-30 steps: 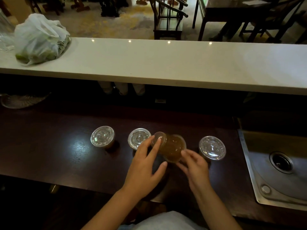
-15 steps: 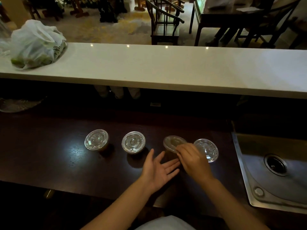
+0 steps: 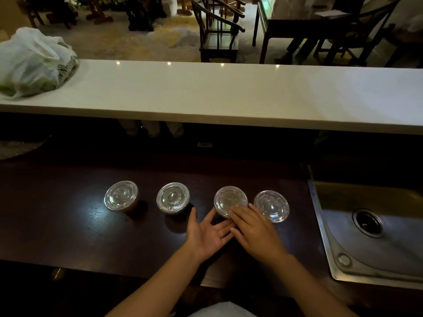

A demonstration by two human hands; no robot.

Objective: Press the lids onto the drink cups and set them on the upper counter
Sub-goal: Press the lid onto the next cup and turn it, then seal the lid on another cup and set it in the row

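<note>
Four drink cups stand in a row on the dark desk point(image 3: 57, 225), each with a clear lid on top. The right hand point(image 3: 256, 227) lies flat on the near edge of the third cup's lid point(image 3: 230, 200), fingers together. The left hand point(image 3: 206, 234) rests beside that cup, palm up, fingers spread and holding nothing. The white upper desk point(image 3: 229, 92) carries only a plastic bag point(image 3: 32, 62) at its left end.

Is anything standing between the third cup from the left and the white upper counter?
Nothing visible does. The third cup has bare dark worktop behind it, and the upper counter straight beyond is bare; the plastic bag sits far left. The right hand rests on its lid.
</note>
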